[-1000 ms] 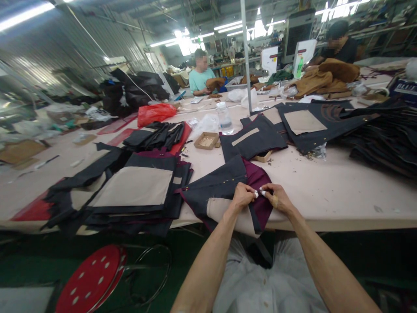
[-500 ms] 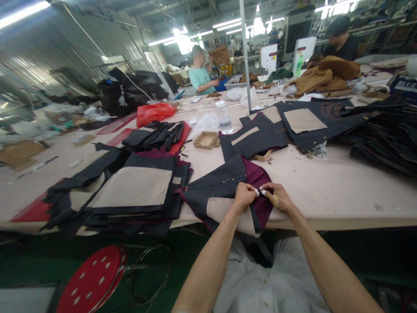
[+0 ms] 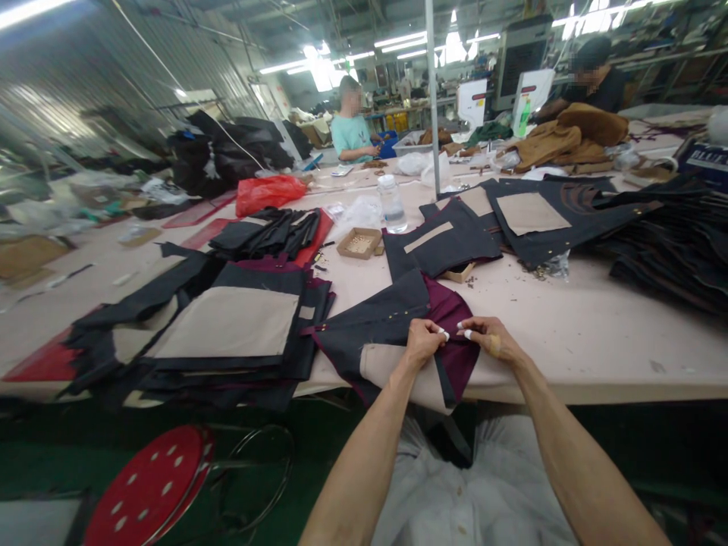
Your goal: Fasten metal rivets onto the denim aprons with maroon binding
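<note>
A dark grey fabric piece (image 3: 378, 311) with maroon lining and a beige patch lies at the table's front edge, partly folded over. A few small metal studs dot its seam. My left hand (image 3: 425, 343) is closed on the folded edge, its fingertips wrapped in white. Just to the right, my right hand (image 3: 494, 339) hovers over the maroon lining (image 3: 458, 364) with thumb and forefinger brought together. Whatever is between those white-wrapped fingertips is too small to make out. A bandage shows on the back of the right hand.
Stacked fabric pieces (image 3: 227, 322) lie left, and a dark pile (image 3: 671, 235) stands right. Behind are a small box of tiny parts (image 3: 359, 243), a clear bottle (image 3: 392, 205) and a metal pole (image 3: 433, 98). A red stool (image 3: 151, 481) stands below. Two people work across the table.
My right hand has drawn slightly right, widening the gap between the two hands' fingertips. My left hand keeps its hold on the fabric. The person across has lowered a brown piece.
</note>
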Demonstrator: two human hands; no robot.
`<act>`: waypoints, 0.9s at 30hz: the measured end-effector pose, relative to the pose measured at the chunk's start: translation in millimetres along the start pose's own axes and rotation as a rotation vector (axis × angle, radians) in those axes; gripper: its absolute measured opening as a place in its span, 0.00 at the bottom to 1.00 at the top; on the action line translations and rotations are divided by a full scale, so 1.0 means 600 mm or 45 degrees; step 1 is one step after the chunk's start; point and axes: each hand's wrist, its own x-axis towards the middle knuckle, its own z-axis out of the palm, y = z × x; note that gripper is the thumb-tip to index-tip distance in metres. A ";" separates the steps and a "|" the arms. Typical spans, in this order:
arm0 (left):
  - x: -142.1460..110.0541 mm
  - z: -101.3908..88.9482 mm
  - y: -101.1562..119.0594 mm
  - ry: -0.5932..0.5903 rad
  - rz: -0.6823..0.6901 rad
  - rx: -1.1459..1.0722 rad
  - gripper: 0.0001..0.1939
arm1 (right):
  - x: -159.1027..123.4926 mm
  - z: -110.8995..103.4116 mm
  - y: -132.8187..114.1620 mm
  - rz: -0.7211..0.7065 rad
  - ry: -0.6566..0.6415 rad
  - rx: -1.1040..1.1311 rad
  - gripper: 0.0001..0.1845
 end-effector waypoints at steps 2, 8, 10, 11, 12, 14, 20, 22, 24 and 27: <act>-0.001 0.000 -0.002 -0.004 0.009 -0.018 0.05 | 0.002 -0.002 0.003 0.040 -0.006 0.116 0.18; -0.006 -0.002 -0.004 0.005 0.034 -0.042 0.03 | -0.002 0.015 0.000 0.040 0.025 0.018 0.20; -0.008 -0.002 -0.005 0.007 0.039 -0.044 0.03 | -0.002 0.022 -0.001 0.024 0.057 -0.090 0.19; -0.008 -0.002 -0.005 0.009 0.042 -0.043 0.03 | -0.002 0.025 -0.001 0.014 0.075 -0.134 0.18; -0.009 -0.002 -0.005 0.012 0.045 -0.041 0.03 | -0.001 0.027 0.000 0.004 0.088 -0.166 0.17; -0.011 -0.002 -0.005 0.020 0.050 -0.037 0.02 | 0.000 0.031 0.001 -0.013 0.102 -0.190 0.16; -0.017 -0.003 -0.004 0.034 0.078 -0.006 0.03 | 0.001 0.040 0.005 -0.028 0.115 -0.152 0.17; -0.018 -0.003 -0.005 0.036 0.088 0.009 0.03 | 0.001 0.042 0.004 -0.037 0.114 -0.154 0.17; -0.018 -0.003 -0.008 0.050 0.099 0.027 0.03 | -0.001 0.044 0.003 -0.039 0.132 -0.182 0.17; -0.017 -0.001 -0.013 0.081 0.130 0.080 0.04 | -0.006 0.051 -0.001 -0.024 0.217 -0.261 0.16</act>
